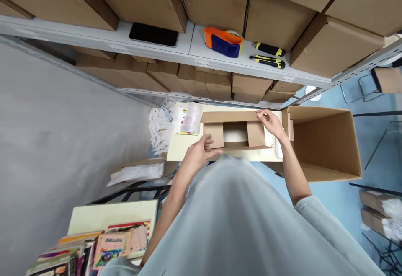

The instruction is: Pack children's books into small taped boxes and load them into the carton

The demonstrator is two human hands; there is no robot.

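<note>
Lower left: books point(108, 246) stacked on a cream tabletop point(116, 216). Rightward: a heap of white paper strips point(160, 129) beside the counter point(177, 152), then a clear plastic packet point(191, 119) lying on its left end. Left hand point(197, 152) at the near left corner of the small carton point(256, 134); thumb and fingers spread well apart, no firm grip seen. Carton sits on the counter between both hands, top open. Right hand point(271, 124): fingers bent, tips touching the right end of the far flap point(230, 117); cannot tell whether it is pinched. Far right: a large open carton point(326, 142), just beside the counter.
</note>
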